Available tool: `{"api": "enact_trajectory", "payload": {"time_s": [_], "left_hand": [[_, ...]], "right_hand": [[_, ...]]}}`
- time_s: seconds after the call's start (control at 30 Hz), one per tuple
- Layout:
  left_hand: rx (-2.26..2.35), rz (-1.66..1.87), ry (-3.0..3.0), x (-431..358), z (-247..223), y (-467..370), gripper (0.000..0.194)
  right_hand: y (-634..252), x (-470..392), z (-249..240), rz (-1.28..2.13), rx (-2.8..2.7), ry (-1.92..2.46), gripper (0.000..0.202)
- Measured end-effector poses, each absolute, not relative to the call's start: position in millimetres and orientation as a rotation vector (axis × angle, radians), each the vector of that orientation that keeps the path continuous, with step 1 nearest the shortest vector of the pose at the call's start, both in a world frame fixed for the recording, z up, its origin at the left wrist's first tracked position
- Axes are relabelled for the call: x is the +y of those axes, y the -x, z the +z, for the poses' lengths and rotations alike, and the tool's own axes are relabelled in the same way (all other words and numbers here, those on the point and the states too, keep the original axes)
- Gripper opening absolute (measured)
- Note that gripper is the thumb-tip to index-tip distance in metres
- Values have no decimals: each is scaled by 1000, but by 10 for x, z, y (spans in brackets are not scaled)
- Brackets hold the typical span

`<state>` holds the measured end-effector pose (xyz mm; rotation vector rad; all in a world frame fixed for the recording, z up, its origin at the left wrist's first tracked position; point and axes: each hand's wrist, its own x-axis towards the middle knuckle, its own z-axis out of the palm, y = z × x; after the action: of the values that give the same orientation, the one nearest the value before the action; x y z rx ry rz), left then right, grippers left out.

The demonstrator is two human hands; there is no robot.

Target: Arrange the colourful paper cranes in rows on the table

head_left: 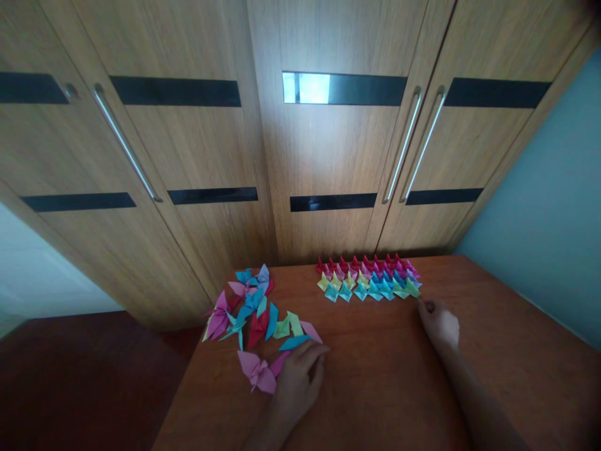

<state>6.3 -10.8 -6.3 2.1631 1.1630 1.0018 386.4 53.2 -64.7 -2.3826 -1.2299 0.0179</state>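
Note:
On the brown table, folded paper cranes stand in close rows at the back, red ones [366, 262] behind, with pink, yellow and blue ones [361, 290] in front. My right hand [439, 322] is at the right end of the front row, its fingers pinched at a green crane [412, 288]. My left hand [300, 379] lies over the loose pile, fingers curved, beside a blue folded piece [295, 342] and a pink crane [258, 373]; whether it grips anything is hidden. More loose cranes, such as a magenta one [220, 316] and a red one [258, 327], lie at the left.
The brown table [375, 376] stands against a wooden wardrobe [323, 150] with long metal handles [404, 147]. A blue-green wall [539, 207] runs along the right side. Dark red floor [94, 376] shows at the lower left.

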Motion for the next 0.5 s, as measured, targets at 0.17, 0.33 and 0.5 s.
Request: {"api": "enact_trajectory", "payload": {"time_s": [0.17, 0.33, 0.5], "left_hand": [[1274, 1076, -2175, -26, -41, 27, 25], [1489, 1099, -2226, 106, 18, 228, 24], [1838, 728, -2334, 183, 222, 439, 26]], "right_hand": [[-3425, 333, -651, 158, -1382, 2226, 36], [-2875, 235, -560, 331, -1609, 2057, 26], [-2538, 186, -507, 307, -1763, 1958, 19]]}}
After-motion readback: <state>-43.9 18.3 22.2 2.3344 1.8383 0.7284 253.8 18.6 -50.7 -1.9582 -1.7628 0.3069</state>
